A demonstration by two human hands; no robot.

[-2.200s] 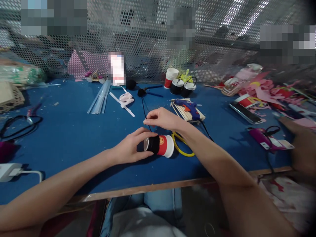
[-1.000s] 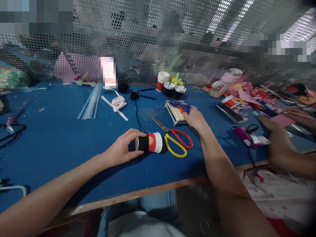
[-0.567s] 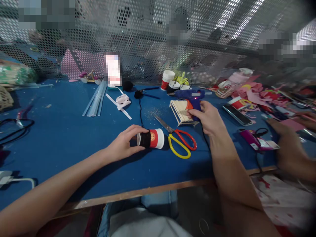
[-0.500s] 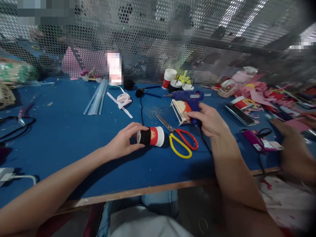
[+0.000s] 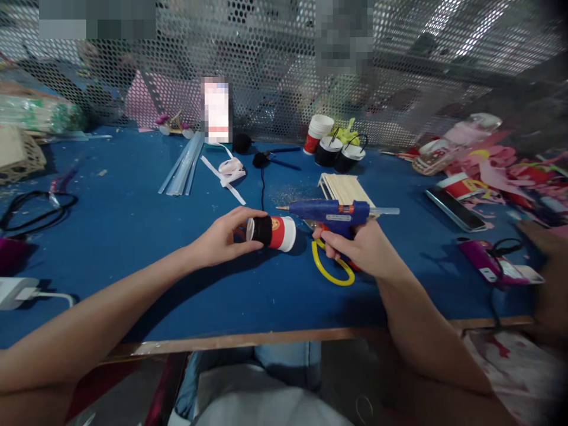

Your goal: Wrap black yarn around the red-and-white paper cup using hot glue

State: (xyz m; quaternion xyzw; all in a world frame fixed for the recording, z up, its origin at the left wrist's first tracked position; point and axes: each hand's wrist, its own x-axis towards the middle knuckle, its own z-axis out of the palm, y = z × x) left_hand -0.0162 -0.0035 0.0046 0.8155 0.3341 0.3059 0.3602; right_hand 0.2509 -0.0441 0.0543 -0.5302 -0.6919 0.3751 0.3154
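Observation:
My left hand (image 5: pixel 224 238) is closed around the base end of a paper cup (image 5: pixel 281 232), which lies on its side. The cup is red and white, with black yarn (image 5: pixel 262 190) wound round its lower part; the strand runs back across the table. In my right hand (image 5: pixel 355 244) I grip a blue glue gun (image 5: pixel 331 211) by its handle. Its nozzle points left, above and just right of the cup, and a clear glue stick sticks out behind. Scissors with a yellow handle loop (image 5: pixel 326 269) lie beneath my right hand, partly hidden.
Behind the gun stands a small wooden-stick rack (image 5: pixel 346 188). Farther back are several cups (image 5: pixel 327 151), pliers (image 5: pixel 284 158), white ribbon (image 5: pixel 231 171) and clear glue sticks (image 5: pixel 181 168). A phone (image 5: pixel 455 208) and a purple box (image 5: pixel 497 260) lie right, near another person's arm (image 5: pixel 552 272). A mesh panel (image 5: pixel 275 77) borders the table.
My right hand has lifted the glue gun off the wooden rack and brought it forward and left, over the scissors. My left hand still holds the cup.

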